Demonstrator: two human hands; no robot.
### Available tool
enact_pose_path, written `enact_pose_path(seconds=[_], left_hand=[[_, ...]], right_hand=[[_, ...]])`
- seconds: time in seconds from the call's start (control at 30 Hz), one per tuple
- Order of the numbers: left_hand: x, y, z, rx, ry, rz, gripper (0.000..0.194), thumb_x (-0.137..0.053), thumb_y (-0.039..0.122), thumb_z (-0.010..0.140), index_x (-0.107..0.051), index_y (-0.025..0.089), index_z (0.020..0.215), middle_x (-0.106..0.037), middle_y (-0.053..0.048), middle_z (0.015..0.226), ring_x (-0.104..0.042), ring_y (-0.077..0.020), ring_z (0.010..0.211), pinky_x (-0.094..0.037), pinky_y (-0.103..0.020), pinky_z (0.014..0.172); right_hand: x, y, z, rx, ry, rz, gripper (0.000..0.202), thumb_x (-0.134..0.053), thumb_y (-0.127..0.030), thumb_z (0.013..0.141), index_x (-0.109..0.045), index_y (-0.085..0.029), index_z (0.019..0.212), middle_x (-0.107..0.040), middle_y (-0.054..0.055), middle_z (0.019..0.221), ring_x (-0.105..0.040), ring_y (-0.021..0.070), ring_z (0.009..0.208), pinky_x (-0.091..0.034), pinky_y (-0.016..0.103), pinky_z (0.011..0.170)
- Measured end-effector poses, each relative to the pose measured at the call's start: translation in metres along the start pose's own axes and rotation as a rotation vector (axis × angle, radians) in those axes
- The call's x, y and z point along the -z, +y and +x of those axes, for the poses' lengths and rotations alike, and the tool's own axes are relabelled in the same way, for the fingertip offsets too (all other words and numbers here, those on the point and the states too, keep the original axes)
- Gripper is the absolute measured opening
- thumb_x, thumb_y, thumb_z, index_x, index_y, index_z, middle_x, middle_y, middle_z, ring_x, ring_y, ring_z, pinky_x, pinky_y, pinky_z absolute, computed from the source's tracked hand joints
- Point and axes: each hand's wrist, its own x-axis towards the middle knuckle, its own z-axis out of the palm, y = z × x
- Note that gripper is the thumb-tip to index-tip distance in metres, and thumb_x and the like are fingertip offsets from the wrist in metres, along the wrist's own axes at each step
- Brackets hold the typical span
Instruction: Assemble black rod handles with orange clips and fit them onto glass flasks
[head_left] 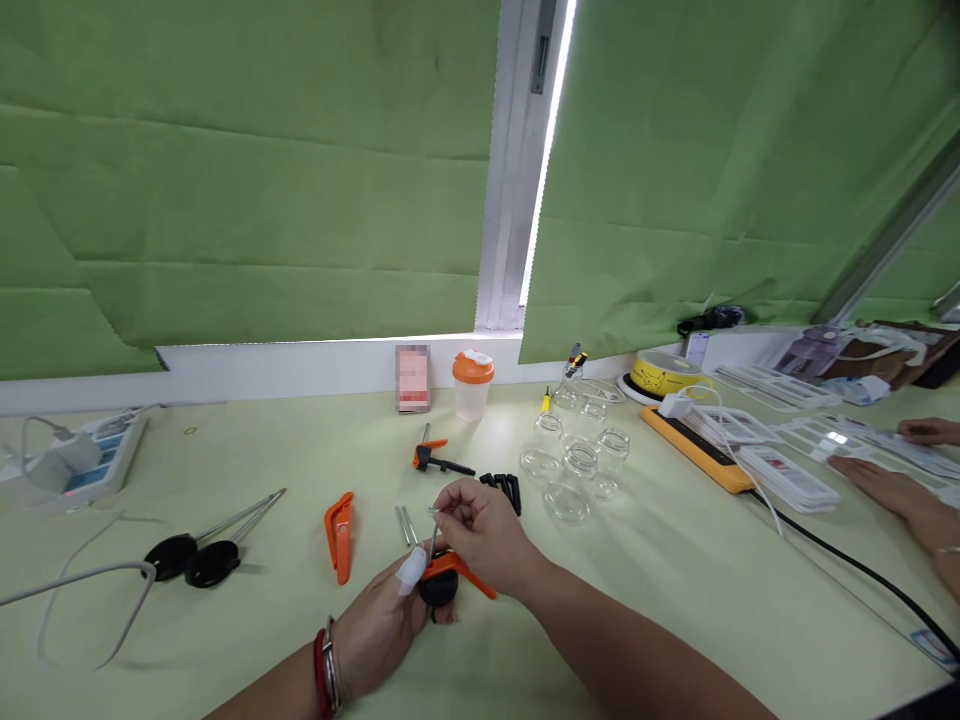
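My left hand (382, 635), with a white wrap on its thumb, grips an orange-and-black handled part (441, 588) whose black end is rounded. Over it, the fingertips of my right hand (487, 535) pinch the top of a thin metal rod (433, 540) standing at the orange part. Whether the rod sits in a hole cannot be seen. Two loose metal rods (406, 526) lie just beyond my hands. A separate orange handle (341, 537) rests to the left. Farther back is an orange-and-black piece with a rod (431, 458). Several small black parts (504, 488) lie behind my right hand.
Two black round pieces with metal rods (213, 562) lie left, near a white cable (97, 578) and power strip (112, 455). Glass jars (581, 462) stand right of an orange-lidded cup (472, 385). Beyond an orange-and-black strip (697, 450), another person's hands (874, 485) rest at the right.
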Motion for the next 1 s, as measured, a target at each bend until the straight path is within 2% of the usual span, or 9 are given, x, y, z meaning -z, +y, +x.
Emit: enact_pose_path(seconds=[0.1, 0.3, 0.5, 0.7, 0.87, 1.0], left_hand=[[0.000, 0.000, 0.005, 0.011, 0.007, -0.018, 0.035, -0.046, 0.045, 0.090, -0.064, 0.015, 0.095, -0.054, -0.004, 0.076, -0.049, -0.0167, 0.067, -0.041, -0.034, 0.070], [-0.003, -0.001, 0.016, 0.019, 0.024, -0.042, 0.034, -0.051, 0.046, 0.087, -0.063, 0.015, 0.080, -0.053, -0.003, 0.071, -0.048, -0.0165, 0.063, -0.042, -0.036, 0.068], [-0.003, -0.002, 0.015, 0.011, 0.033, -0.030, 0.033, -0.053, 0.047, 0.085, -0.063, 0.015, 0.085, -0.054, -0.004, 0.074, -0.049, -0.0170, 0.066, -0.042, -0.035, 0.068], [-0.002, -0.003, 0.014, -0.042, 0.027, -0.009, 0.036, -0.054, 0.048, 0.085, -0.063, 0.015, 0.077, -0.054, -0.004, 0.070, -0.047, -0.0157, 0.064, -0.040, -0.032, 0.062], [0.000, -0.001, 0.010, -0.059, 0.022, -0.009, 0.036, -0.053, 0.048, 0.086, -0.065, 0.015, 0.079, -0.057, -0.005, 0.075, -0.047, -0.0152, 0.066, -0.039, -0.031, 0.063], [0.002, 0.000, 0.009, -0.048, 0.016, -0.054, 0.034, -0.051, 0.046, 0.088, -0.066, 0.016, 0.085, -0.061, -0.007, 0.082, -0.051, -0.0162, 0.072, -0.041, -0.030, 0.066]], right_hand=[[0.000, 0.000, 0.002, 0.018, 0.017, -0.054, 0.006, -0.057, -0.018, 0.074, -0.056, -0.018, 0.079, -0.049, -0.006, 0.059, -0.054, 0.0092, 0.052, -0.050, 0.023, 0.055], [0.005, 0.004, 0.004, 0.060, 0.019, -0.215, 0.008, -0.056, -0.016, 0.073, -0.060, -0.017, 0.080, -0.054, -0.004, 0.062, -0.052, 0.0089, 0.055, -0.045, 0.020, 0.053], [0.013, 0.006, 0.001, 0.108, -0.030, -0.306, 0.009, -0.054, -0.019, 0.077, -0.061, -0.017, 0.083, -0.057, -0.002, 0.065, -0.055, 0.0103, 0.058, -0.047, 0.022, 0.056], [0.011, -0.006, -0.007, 0.223, -0.100, -0.500, 0.009, -0.054, -0.018, 0.078, -0.063, -0.019, 0.079, -0.060, 0.000, 0.073, -0.057, 0.0113, 0.063, -0.047, 0.022, 0.058], [0.011, -0.009, -0.014, 0.215, -0.209, -0.594, 0.019, -0.047, -0.019, 0.084, -0.066, -0.021, 0.083, -0.063, 0.001, 0.083, -0.060, 0.0102, 0.060, -0.049, 0.023, 0.062], [0.013, -0.005, -0.015, 0.334, -0.271, -0.695, 0.022, -0.048, -0.014, 0.082, -0.068, -0.022, 0.088, -0.065, 0.002, 0.090, -0.064, 0.0141, 0.079, -0.049, 0.025, 0.075]])
